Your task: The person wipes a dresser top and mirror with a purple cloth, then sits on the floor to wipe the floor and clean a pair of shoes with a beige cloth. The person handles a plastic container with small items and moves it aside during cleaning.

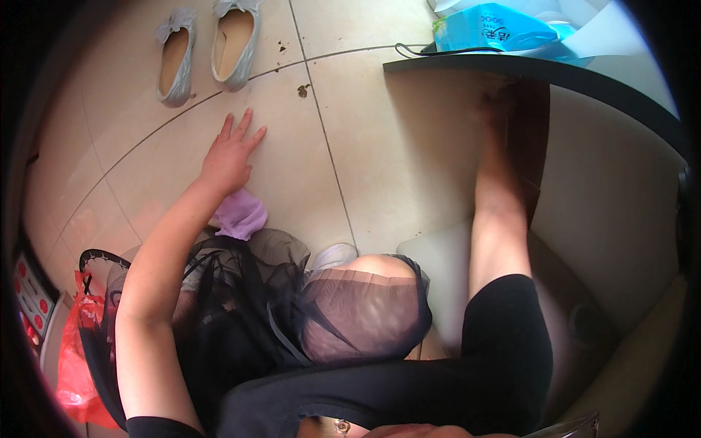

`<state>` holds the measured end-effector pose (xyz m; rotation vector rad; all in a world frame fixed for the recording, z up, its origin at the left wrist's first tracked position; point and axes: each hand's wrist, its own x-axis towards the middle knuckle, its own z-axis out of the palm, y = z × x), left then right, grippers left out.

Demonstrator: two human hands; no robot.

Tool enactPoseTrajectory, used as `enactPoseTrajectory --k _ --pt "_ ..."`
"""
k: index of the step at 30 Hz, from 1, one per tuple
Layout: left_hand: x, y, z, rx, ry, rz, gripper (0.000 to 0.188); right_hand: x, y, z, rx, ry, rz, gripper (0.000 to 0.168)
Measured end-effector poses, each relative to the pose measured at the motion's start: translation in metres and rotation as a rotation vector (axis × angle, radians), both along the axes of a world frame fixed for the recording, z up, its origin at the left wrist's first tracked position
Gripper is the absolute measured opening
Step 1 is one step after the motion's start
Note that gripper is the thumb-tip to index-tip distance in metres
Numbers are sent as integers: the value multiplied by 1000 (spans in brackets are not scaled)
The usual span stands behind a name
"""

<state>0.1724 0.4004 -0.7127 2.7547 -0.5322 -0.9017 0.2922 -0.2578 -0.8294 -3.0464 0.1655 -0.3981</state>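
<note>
My left hand (231,156) reaches forward above the pale tiled floor (274,164), its fingers apart and nothing in them. Beneath the wrist lies a lilac piece of fabric (242,213), perhaps a sock; the sheer black skirt (230,274) partly covers it. Ahead of the left fingertips stands a pair of silvery flat shoes, a left one (188,74) and a right one (246,52), both with bows at the far end. In the shadow below a dark curved tabletop edge (520,63), my right hand (499,98) is near a dark brown panel (528,126). Shadow hides its fingers.
Small brown crumbs (303,90) lie on the tiles. A blue tissue pack (490,27) and a black cord (438,53) are on the tabletop at upper right. At lower left are a red plastic bag (82,361) and a box with red dots (35,290).
</note>
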Motion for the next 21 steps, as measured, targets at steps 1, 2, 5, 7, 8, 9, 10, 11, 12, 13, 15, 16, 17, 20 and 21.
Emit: enactPoseTrajectory --k 1,2,5,7,8,9,10,11,12,13,15,16,17,20,21 --pt "2 -2 0 -17 1 2 85 -13 13 -14 58 -29 -42 58" --pt "4 -4 2 -21 -2 1 85 -24 37 -27 122 -59 -87 54" --pt "2 -7 9 -22 -13 -7 85 -102 186 -13 306 55 63 53" --pt "-4 -3 3 -21 -19 6 85 -129 277 21 360 238 261 62" --pt "-5 0 0 -3 -16 2 85 -141 311 57 304 193 398 66" --pt "-5 0 -3 6 -19 -11 84 -148 318 77 400 243 412 67" --pt "-2 -1 -5 17 -25 -25 84 -152 323 90 499 287 426 68" --pt "0 -2 -5 6 -21 -33 84 -152 324 97 600 332 441 69" --pt "0 -1 -3 5 -18 -35 84 -151 307 94 553 196 428 69" --pt "-1 1 -1 5 -11 -33 84 -140 280 96 507 176 344 65" --pt "-1 1 4 45 10 -37 85 -111 206 107 302 -7 254 56" --pt "-1 1 7 62 21 -36 86 -97 176 125 191 -22 153 54" --pt "1 -2 7 52 22 -39 86 -96 121 118 3 -5 90 55" --pt "3 -1 6 47 26 -40 85 -85 24 111 -193 198 72 57" --pt "5 -4 5 34 16 -46 85 -98 -5 93 -192 275 -22 55"
